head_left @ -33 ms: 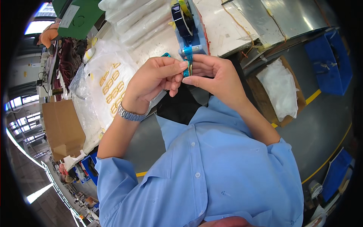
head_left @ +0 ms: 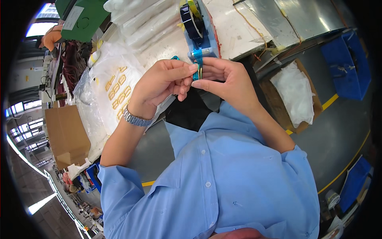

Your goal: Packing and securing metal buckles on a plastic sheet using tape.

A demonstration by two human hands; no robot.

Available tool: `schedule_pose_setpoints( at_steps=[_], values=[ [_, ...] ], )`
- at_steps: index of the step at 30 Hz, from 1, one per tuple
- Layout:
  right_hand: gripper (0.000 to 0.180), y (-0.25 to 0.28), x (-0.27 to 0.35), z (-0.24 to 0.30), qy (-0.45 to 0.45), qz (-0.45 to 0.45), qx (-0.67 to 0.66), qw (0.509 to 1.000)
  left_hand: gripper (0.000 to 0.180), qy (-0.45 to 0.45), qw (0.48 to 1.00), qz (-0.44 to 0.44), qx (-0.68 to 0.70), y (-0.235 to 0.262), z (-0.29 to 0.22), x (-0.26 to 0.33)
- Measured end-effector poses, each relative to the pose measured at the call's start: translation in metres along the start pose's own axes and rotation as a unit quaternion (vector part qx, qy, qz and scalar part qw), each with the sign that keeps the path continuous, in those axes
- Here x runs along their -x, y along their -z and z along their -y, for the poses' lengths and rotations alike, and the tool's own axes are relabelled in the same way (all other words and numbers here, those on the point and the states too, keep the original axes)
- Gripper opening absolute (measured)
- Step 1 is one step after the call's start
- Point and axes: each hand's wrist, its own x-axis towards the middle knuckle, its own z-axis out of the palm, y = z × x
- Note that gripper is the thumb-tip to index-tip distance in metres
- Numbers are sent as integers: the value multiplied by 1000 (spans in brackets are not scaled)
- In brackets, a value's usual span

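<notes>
My left hand (head_left: 161, 81) is closed, thumb and forefinger pinching translucent blue tape (head_left: 195, 74) at the edge of a narrow gold-coloured metal piece (head_left: 200, 73). Thumb and fingers of my right hand (head_left: 230, 79) close on that same piece from the other side; fingers partly hide its shape. The blue tape runs up from it to the front of a light-blue tape dispenser (head_left: 213, 30), which carries a dark tape roll (head_left: 191, 24). To the left, several gold-coloured rectangular rings (head_left: 118, 88) lie in rows on a white sheet (head_left: 135, 69).
Plastic-wrapped white bundles (head_left: 143, 20) lie beyond the sheet, near a green box (head_left: 85, 20). A brown carton (head_left: 67, 133) stands at the left. On the floor at right are an open carton with white plastic (head_left: 294, 95) and a blue bin (head_left: 346, 67).
My left forearm has shifted very slightly left. Both hands keep their hold at the tape and gold-coloured piece.
</notes>
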Motion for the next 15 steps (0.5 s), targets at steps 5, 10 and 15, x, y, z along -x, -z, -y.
schedule_pose_setpoints(
  at_steps=[5,10,15],
  values=[
    [40,-5,1,1,20,-35,7,999,31,33,999,10,22,6,-1,-9],
    [36,-4,0,-6,36,-53,40,997,27,-62,987,-99,-106,-13,8,2],
    [37,-9,0,-6,40,-66,17,997,24,-413,790,-248,-380,-36,43,19]
  ],
)
